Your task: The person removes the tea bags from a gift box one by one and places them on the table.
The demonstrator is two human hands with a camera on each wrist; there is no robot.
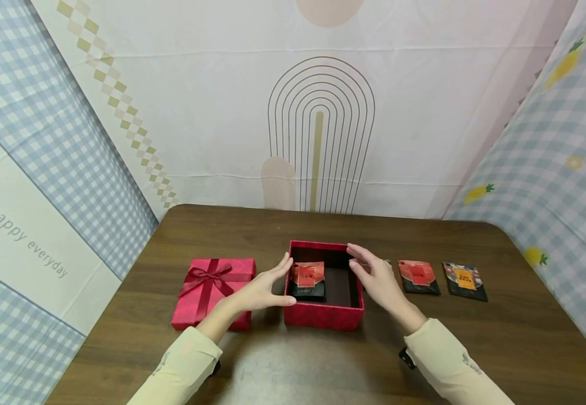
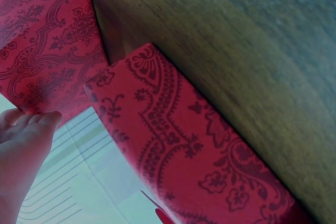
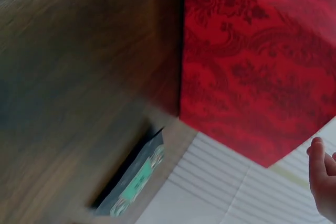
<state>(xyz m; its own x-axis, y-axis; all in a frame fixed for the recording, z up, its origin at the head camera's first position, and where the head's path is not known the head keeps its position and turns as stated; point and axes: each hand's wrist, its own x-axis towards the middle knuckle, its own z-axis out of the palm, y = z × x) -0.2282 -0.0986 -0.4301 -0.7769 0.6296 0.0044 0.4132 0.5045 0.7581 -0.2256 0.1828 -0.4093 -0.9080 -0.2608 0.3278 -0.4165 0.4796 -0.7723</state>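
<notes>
Directly between the left grip (image 1: 264, 288) and the right grip (image 1: 380, 279), an open red box (image 1: 323, 317). Both spread well open with mostly straight fingers, holding nothing; at the rim, touching or just beside it, cannot tell. Inside the box, nearer the left grip, a red-and-black packet (image 1: 307, 281). Just left of the left grip, a red lid (image 1: 214, 301) with a bow (image 1: 211, 274). Close beyond the right grip, partly hidden by it from above, a green-labelled packet (image 3: 137, 182). Farther right, another red-and-black packet (image 1: 418, 277), then a yellow-labelled packet (image 1: 465, 280). Under everything, a brown worktop (image 1: 273, 360).
</notes>
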